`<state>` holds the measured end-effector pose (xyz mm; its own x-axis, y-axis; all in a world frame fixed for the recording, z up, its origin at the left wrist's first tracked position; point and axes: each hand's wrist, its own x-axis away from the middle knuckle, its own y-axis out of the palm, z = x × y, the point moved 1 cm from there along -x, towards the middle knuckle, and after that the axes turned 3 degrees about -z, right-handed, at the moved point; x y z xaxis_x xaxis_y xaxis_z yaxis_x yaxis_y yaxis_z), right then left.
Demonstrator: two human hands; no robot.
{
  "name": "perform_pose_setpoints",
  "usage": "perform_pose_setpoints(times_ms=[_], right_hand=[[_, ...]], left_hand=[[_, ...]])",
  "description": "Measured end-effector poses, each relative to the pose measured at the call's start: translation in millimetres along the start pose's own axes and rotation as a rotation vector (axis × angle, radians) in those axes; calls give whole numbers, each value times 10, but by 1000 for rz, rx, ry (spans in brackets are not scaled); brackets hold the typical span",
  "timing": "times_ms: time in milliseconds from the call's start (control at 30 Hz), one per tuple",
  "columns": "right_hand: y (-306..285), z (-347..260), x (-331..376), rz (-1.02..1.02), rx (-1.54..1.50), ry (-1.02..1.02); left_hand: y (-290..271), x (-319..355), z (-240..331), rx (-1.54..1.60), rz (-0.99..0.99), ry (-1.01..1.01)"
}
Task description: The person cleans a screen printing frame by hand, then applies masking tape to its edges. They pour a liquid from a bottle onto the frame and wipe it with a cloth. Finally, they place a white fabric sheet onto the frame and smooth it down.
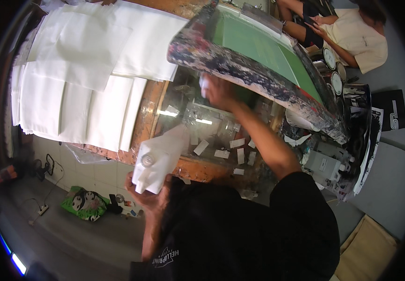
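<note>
My left hand point(150, 196) is closed on a folded white cloth piece point(160, 157), held up in front of my chest near the table's front edge. My right hand point(217, 92) reaches forward under a raised, tilted screen-printing frame point(240, 70) with green mesh point(263, 47) and a paint-crusted border. That hand is blurred and hovers over a glass table top point(197, 122). Something small and whitish shows at its fingers, and its grip is unclear. Short strips of tape point(221, 153) are stuck on the glass.
Stacks of white fabric point(80, 79) cover the table's left half. Ink cans point(335, 82) and clutter stand at the right. A seated person point(352, 33) in a cream shirt is at the back right. On the floor lie a green patterned bag point(84, 203) and a power strip point(43, 209).
</note>
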<state>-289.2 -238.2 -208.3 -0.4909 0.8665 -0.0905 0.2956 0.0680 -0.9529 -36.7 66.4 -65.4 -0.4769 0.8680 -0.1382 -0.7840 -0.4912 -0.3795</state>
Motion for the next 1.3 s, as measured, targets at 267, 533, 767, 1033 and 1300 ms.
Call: perform_pose_setpoints(times_ms=[267, 533, 767, 1033, 1300], right_hand=[[-173, 1012, -374, -111, -133, 178], [-235, 333, -174, -98, -347, 21], [-19, -49, -416, 206, -447, 47], [-243, -519, 189, -113, -157, -352], [-427, -175, 36, 24, -488, 204]], left_hand=[[-73, -4, -8, 67, 90, -16], [-265, 91, -66, 61, 139, -23], [-385, 51, -54, 54, 124, -68], [-402, -52, -162, 64, 75, 19], [-344, -9, -149, 17, 31, -27]])
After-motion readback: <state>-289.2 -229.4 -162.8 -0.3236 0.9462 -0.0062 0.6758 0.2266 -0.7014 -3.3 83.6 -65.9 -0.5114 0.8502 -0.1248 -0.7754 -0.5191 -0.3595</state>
